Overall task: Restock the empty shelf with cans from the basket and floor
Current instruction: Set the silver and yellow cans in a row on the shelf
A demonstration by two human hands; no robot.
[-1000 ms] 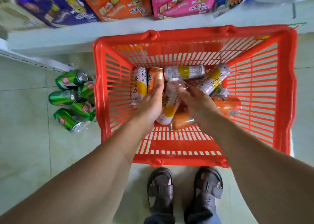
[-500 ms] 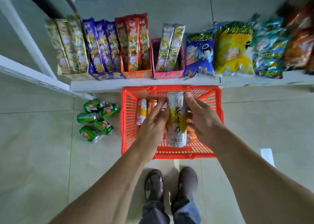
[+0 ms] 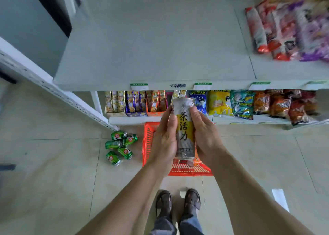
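Head view, sole entry. Item one: tall silver-and-yellow can (image 3: 183, 127), upright, held between both hands above the basket. Left hand (image 3: 164, 138) wraps its fingers round the can's left side, thumb up along the label; right hand (image 3: 204, 136) curls round the right side, fingertips near the top rim. Item two: red basket (image 3: 147, 142), on the floor directly beneath the hands, mostly hidden by them; an orange can shows at its lower right, the rest of its contents cannot be told. Item three: green cans (image 3: 121, 145), five lying on their sides on the floor just left of the basket, clustered and touching. Item four: empty shelf (image 3: 156, 44), broad pale board above the snack row, bare across its left and middle; blurred red and purple packets (image 3: 284, 31) occupy its far right. Item five: lower shelf of snack boxes and bags (image 3: 222, 104), directly behind the held can. Risks, as judged: the can must rise over the shelf's front lip with its price tags (image 3: 138, 86); a low lift could knock the base against that edge and jar the grip. A smooth can held by its sides may slip during the hand-off to one hand. Set down tilted, it could topple and roll off the open front.
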